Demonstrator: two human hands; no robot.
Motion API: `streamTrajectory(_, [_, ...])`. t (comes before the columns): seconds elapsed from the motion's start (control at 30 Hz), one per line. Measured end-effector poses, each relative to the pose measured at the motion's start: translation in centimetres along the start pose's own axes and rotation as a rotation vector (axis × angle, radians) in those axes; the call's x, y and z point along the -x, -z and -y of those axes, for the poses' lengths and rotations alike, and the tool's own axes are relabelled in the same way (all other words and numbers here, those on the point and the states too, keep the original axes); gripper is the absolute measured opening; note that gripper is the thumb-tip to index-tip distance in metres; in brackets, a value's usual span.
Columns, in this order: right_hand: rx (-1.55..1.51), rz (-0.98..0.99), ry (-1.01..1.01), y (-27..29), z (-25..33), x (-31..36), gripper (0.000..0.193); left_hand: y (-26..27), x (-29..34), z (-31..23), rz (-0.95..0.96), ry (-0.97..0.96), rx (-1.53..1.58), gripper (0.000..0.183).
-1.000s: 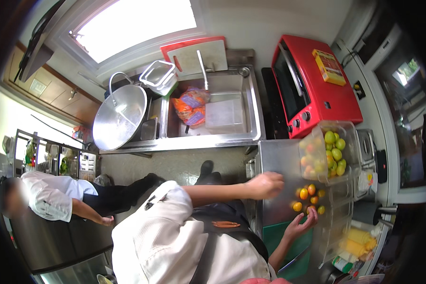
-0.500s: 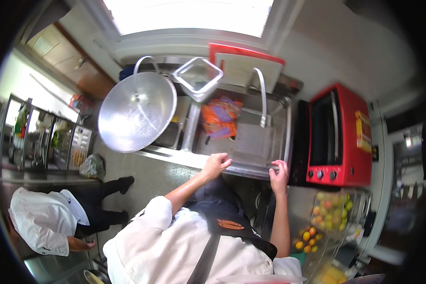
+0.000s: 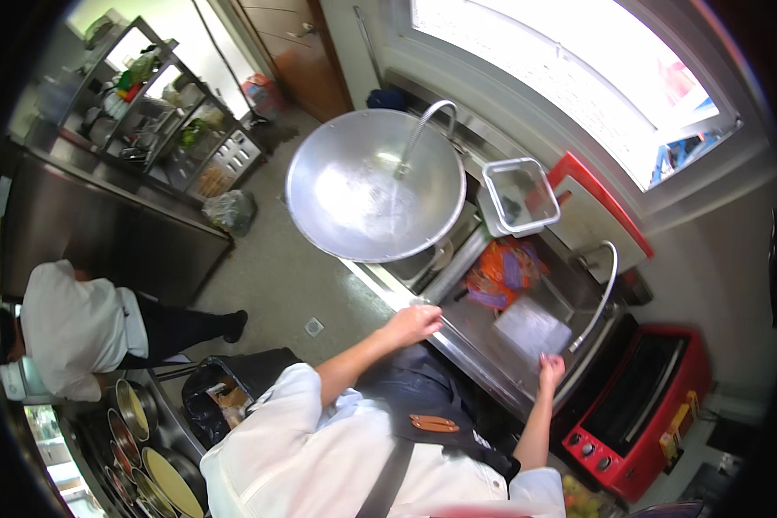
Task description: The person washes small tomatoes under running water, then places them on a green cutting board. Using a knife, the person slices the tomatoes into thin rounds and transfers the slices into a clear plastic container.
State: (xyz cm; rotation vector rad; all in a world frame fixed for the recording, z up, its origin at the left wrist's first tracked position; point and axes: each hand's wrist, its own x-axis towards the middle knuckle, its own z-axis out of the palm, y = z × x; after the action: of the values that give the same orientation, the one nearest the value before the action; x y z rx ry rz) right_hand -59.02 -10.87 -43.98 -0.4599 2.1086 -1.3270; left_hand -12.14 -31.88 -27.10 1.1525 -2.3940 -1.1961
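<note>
A steel sink unit (image 3: 470, 358) runs diagonally across the middle of the view, in front of the person. Off to the left stands a co-worker (image 3: 78, 328) in a white top and dark trousers, well apart from the sink. A wide, shiny metal bowl (image 3: 345, 194) sits over the sink's far-left end, with a curved tap (image 3: 445, 105) arching above it. Beyond the sink's right end is a red oven (image 3: 639, 410) with dark glass and a row of knobs. A pale board (image 3: 589, 216) leans against the wall behind the basin, a red one (image 3: 597, 183) behind it. Beside the bowl is a clear rectangular tub (image 3: 496, 203). In the basin lie a flat translucent piece (image 3: 531, 330) (container or lid, I cannot tell) and, just beside it, an orange-and-purple bag (image 3: 490, 274). The left hand (image 3: 412, 325), fingers loosely curled, is at the front rim; contact is unclear. The right hand (image 3: 550, 373) is by the piece's near corner, fingers bent; whether they pinch it, I cannot tell.
</note>
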Motion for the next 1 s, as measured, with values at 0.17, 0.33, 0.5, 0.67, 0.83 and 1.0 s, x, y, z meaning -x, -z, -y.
streamTrajectory(0.17, [0.026, 0.081, 0.118, -3.3, 8.1, 3.5, 0.029, 0.4, 2.1, -0.1, -0.023, 0.229, 0.029, 0.026])
streamTrajectory(0.33, [0.760, 0.122, 0.330, -4.2, 10.1, 9.1, 0.019, -0.9, 1.4, -2.6, -0.005, 0.213, 0.016, 0.026])
streamTrajectory(0.5, [0.958, 0.157, 0.389, -1.7, 6.3, 10.6, 0.017, -1.7, -1.1, -4.9, 0.087, 0.099, 0.003, 0.021])
streamTrajectory(0.67, [0.982, 0.092, 0.322, 0.3, 6.1, 10.7, 0.030, -0.3, -4.2, -7.4, 0.175, -0.033, -0.146, 0.025])
streamTrajectory(0.83, [0.505, -0.160, 0.431, 0.9, 8.8, 15.6, 0.029, 0.0, -8.1, -9.8, 0.304, -0.204, -0.058, 0.029])
streamTrajectory(1.0, [0.514, -0.492, 0.183, 0.9, 9.1, 26.1, 0.011, -3.3, -12.1, -14.1, 0.687, -0.046, 0.627, 0.015])
